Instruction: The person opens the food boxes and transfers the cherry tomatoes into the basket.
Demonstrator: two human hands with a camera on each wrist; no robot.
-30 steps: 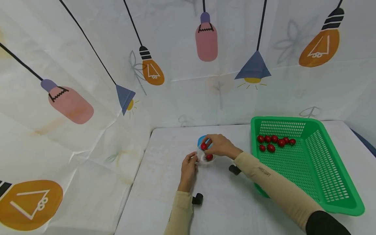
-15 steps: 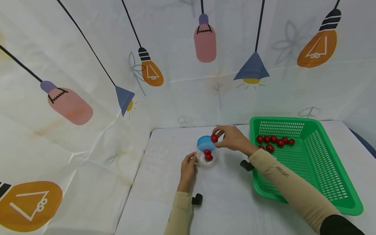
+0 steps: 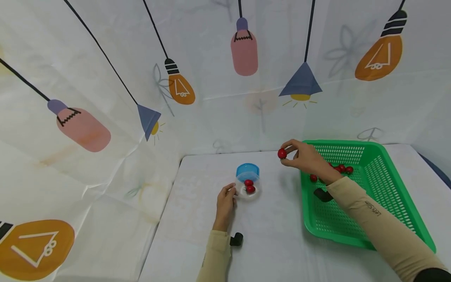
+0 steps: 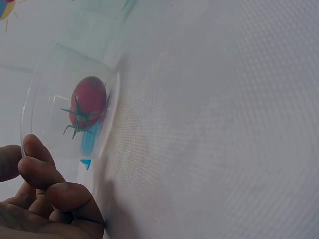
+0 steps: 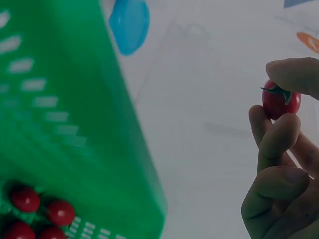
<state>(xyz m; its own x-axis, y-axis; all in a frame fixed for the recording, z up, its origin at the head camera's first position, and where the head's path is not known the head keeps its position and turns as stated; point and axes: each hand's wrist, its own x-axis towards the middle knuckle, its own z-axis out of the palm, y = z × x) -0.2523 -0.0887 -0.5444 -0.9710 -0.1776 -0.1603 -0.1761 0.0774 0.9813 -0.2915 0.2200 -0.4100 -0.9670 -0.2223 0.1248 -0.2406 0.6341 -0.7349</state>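
My right hand (image 3: 303,157) pinches a red cherry tomato (image 3: 282,153) between thumb and fingertips, above the table near the basket's left rim. Its green stem shows in the right wrist view, under the thumb (image 5: 294,74). My left hand (image 3: 224,205) pinches the rim of a small clear plastic tub (image 4: 45,89), which stands on the table. Two cherry tomatoes (image 3: 249,189) lie inside that tub. Directly behind it is a blue, rounded, lid-like piece (image 3: 248,170). The left wrist view shows one tomato (image 4: 89,97) through the tub's wall.
A green perforated basket (image 3: 398,196) stands on the right of the white-covered table (image 3: 197,235). Several cherry tomatoes (image 3: 349,170) lie toward its back left, partly hidden by my right arm. A patterned white sheet (image 3: 218,113) hangs behind and to the left.
My right hand has moved right, away from over the tub to the basket's left rim, carrying a cherry tomato. Two tomatoes stay in the tub. The left hand has kept its place.
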